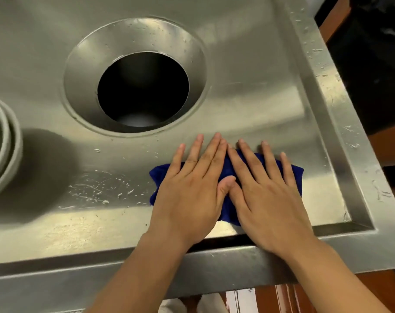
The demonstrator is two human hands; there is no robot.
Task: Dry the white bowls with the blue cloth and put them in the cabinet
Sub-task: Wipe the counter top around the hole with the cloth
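Both hands flat, palms down, side by side on the blue cloth (228,175), pressing it to the wet steel surface (259,105) near the front right corner. Left hand (192,188) over the cloth's left part, right hand (264,190) over its right; thumbs touching in the middle. Neither grip closed: fingers stretched out straight, nothing pinched or held. Cloth bunched, its blue edges showing at the far left, far right and between the wrists.

White bowls (0,145) stacked at the left edge of view, well apart from the cloth, only partly in frame. Large round drain opening (143,91) between the two, slightly farther back. Water droplets (97,188) scattered on the steel left of the cloth. No cabinet visible.

Step in hand, by judgement: taking up the cloth. To do it well: curl the fingers in and gather the fabric into one hand, leaving the other free for the top bowl. Lift rather than drag through the droplets, to spare the cloth from soaking. Reach around the drain opening, not across it, toward the stack.
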